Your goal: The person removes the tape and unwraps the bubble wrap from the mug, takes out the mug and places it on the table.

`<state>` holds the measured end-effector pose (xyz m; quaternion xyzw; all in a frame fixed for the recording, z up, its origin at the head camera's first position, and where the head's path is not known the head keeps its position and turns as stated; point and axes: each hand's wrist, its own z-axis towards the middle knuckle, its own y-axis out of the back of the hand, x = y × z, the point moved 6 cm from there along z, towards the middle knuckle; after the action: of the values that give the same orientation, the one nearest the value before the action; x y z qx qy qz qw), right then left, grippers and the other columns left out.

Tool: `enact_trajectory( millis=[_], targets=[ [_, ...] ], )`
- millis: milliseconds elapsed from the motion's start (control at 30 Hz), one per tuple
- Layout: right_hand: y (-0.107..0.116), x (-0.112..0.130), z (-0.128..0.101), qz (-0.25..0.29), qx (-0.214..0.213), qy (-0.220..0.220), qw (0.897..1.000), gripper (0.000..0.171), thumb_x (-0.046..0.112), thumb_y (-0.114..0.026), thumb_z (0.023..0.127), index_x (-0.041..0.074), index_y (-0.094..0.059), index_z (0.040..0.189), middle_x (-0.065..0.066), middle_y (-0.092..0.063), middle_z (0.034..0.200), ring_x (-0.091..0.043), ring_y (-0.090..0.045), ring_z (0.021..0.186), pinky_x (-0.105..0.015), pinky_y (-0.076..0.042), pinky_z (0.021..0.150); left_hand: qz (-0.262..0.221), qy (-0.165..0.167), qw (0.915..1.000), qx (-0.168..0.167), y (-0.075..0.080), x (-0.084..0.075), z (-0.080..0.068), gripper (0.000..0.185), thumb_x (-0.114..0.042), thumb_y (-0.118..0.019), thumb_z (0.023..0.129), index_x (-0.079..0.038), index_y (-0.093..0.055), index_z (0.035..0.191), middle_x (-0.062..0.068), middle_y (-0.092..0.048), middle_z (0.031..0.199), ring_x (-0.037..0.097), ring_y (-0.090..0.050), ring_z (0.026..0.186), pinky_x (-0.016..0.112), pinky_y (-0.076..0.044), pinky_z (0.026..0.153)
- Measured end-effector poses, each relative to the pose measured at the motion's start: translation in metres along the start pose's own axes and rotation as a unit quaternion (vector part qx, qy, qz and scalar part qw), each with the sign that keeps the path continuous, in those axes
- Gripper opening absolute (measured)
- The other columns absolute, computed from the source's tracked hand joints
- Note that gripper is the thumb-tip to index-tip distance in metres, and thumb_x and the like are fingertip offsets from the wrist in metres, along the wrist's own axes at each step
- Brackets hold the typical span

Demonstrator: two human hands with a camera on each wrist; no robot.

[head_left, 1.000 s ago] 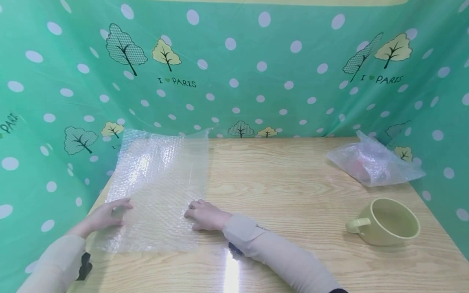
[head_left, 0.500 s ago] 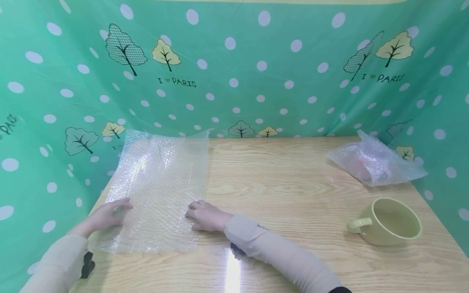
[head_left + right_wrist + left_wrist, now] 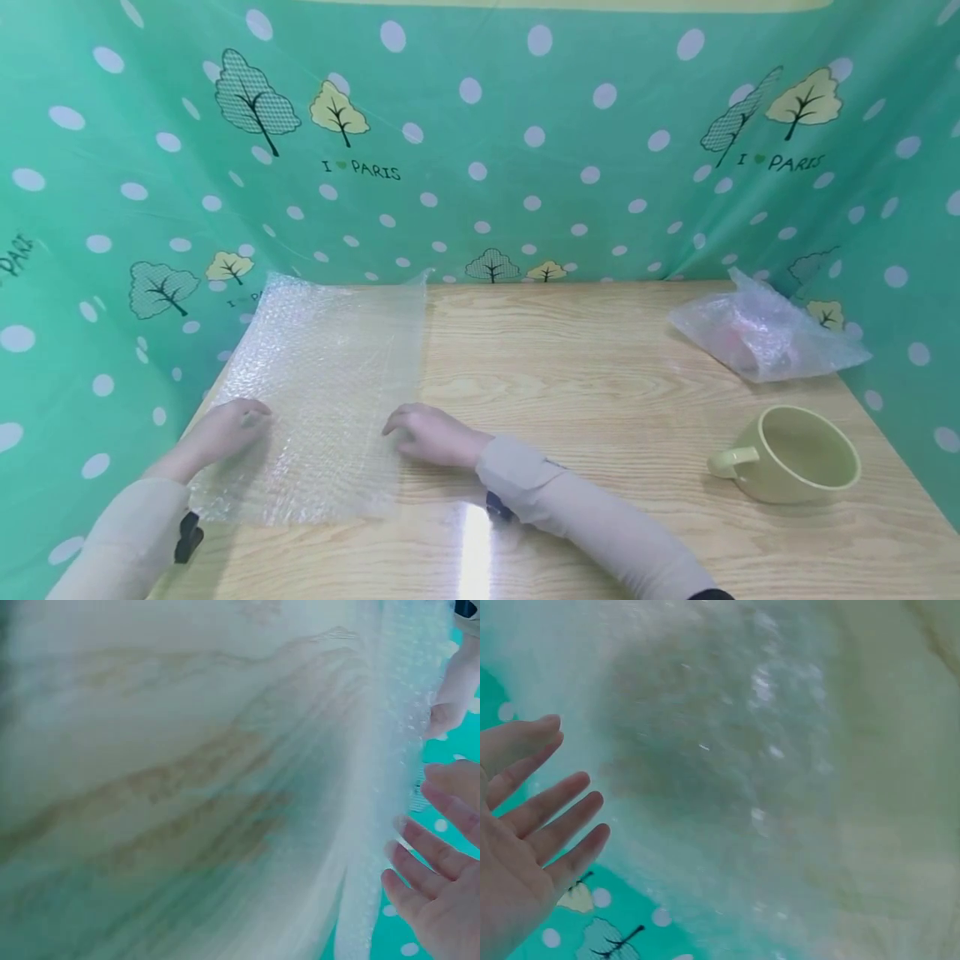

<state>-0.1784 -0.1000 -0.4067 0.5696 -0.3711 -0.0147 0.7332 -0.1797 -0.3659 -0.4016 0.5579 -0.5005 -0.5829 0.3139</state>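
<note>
A clear sheet of bubble wrap (image 3: 322, 375) lies spread on the left part of the wooden table. Over its left side is my left hand (image 3: 228, 429); in the left wrist view, the left hand (image 3: 544, 840) has its fingers extended and apart, with nothing in them. My right hand (image 3: 435, 435) is at the sheet's right edge, fingertips just by it. The right wrist view shows the right hand (image 3: 435, 877) with loosely spread fingers beside the bubble wrap (image 3: 397, 750), holding nothing.
A yellow-green mug (image 3: 795, 458) stands on the table (image 3: 555, 358) at the right, its handle pointing left. Behind it, a bubble-wrapped bundle (image 3: 765, 329) with something reddish inside lies near the back right corner. A green dotted curtain (image 3: 532, 167) surrounds the table.
The bubble wrap's far left corner has shifted slightly right and its near edge a little closer. Both hands have lifted slightly, the right one moving a bit to the right.
</note>
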Motion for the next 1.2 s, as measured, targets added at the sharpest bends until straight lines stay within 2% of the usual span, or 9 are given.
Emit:
enact_trajectory(
  millis=[133,333,567,800,1200],
  targets=[
    [0.013,0.001,-0.008,0.028,-0.013,-0.009,0.999,0.026,0.01,-0.056,0.083,0.01,-0.06,0.109,-0.001,-0.057,0.114,-0.012,-0.05,0.109,-0.017,-0.036,0.095,0.001,0.006,0.9999,-0.009,0.006,-0.012,0.003,0.024,-0.006,-0.055,0.082,0.01,-0.056,0.1,0.033,-0.053,0.104,0.052,-0.045,0.099,0.059,-0.038,0.082],
    [0.029,-0.001,-0.022,0.065,-0.013,-0.038,0.997,0.025,0.014,-0.055,0.086,0.013,-0.06,0.111,0.001,-0.057,0.115,-0.011,-0.049,0.111,-0.02,-0.037,0.096,-0.004,-0.016,0.9995,-0.027,0.014,-0.035,0.01,0.024,-0.004,-0.055,0.083,0.009,-0.056,0.103,0.032,-0.053,0.106,0.049,-0.045,0.102,0.056,-0.038,0.085],
    [0.047,-0.007,-0.038,0.051,-0.012,-0.047,0.998,0.025,0.018,-0.054,0.088,0.013,-0.06,0.112,0.002,-0.058,0.114,-0.011,-0.05,0.109,-0.02,-0.038,0.095,-0.02,-0.046,0.9978,-0.042,0.019,-0.071,0.021,0.024,-0.006,-0.056,0.084,0.007,-0.056,0.104,0.028,-0.055,0.107,0.045,-0.047,0.103,0.054,-0.038,0.087],
    [0.068,-0.015,-0.055,0.05,-0.02,-0.057,0.997,0.026,0.018,-0.054,0.088,0.011,-0.059,0.112,0.0,-0.058,0.114,-0.013,-0.051,0.108,-0.023,-0.04,0.094,-0.029,-0.073,0.9951,-0.061,0.018,-0.102,0.034,0.026,-0.011,-0.057,0.085,0.003,-0.057,0.107,0.024,-0.056,0.11,0.041,-0.048,0.105,0.052,-0.038,0.09],
    [0.109,-0.037,-0.087,0.047,-0.056,-0.081,0.994,0.027,0.015,-0.056,0.087,0.006,-0.058,0.112,-0.005,-0.06,0.109,-0.017,-0.055,0.101,-0.031,-0.045,0.089,-0.053,-0.115,0.9897,-0.068,0.008,-0.154,0.053,0.028,-0.012,-0.057,0.085,0.001,-0.056,0.109,0.021,-0.055,0.114,0.038,-0.048,0.108,0.05,-0.037,0.093]
  ],
)
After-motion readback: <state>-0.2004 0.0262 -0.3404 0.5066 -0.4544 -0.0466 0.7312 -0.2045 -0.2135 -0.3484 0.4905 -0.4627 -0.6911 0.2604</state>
